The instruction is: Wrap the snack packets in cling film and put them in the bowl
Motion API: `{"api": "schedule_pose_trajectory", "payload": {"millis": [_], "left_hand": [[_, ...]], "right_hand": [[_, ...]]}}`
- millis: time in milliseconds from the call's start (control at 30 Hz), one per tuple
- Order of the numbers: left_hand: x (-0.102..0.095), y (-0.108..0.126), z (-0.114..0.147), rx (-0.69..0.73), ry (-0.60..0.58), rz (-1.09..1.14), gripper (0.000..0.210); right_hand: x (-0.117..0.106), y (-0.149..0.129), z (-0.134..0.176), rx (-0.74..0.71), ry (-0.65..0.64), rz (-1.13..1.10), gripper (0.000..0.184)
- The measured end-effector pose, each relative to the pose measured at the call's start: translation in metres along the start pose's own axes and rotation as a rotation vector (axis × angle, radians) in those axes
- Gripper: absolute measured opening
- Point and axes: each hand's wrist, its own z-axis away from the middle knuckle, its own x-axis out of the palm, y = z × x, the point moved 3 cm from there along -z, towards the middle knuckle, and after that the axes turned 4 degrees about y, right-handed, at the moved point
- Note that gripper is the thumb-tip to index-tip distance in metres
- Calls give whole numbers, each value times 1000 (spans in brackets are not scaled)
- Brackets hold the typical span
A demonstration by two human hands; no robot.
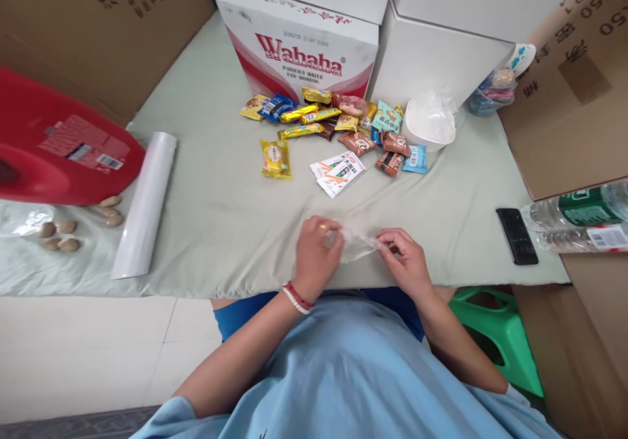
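Your blue shirt (338, 373) fronts the table (230, 229), where your left hand (316, 256) and right hand (406, 259) pinch clear plastic film (358, 243) spread between them. Pulling too hard could tear it; loose fingertips could drop it.

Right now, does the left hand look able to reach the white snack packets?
Probably yes: the white packets lie just ahead of the left hand, with only tablecloth between, though it holds clear plastic.

"Wahaha® Purified Water for Drinking" on far box (301, 59), "大面筋" on white packet (343, 172), "50" on right carton (559, 144)
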Motion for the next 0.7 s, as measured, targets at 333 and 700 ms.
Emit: {"api": "schedule_pose_trajectory", "payload": {"millis": [333, 700], "left_hand": [[-64, -61, 28, -731, 215, 424, 30], [-38, -28, 38, -220, -49, 118, 97]], "right_hand": [[-24, 46, 19, 351, -90, 16, 19], [-27, 31, 0, 322, -160, -11, 27]]}}
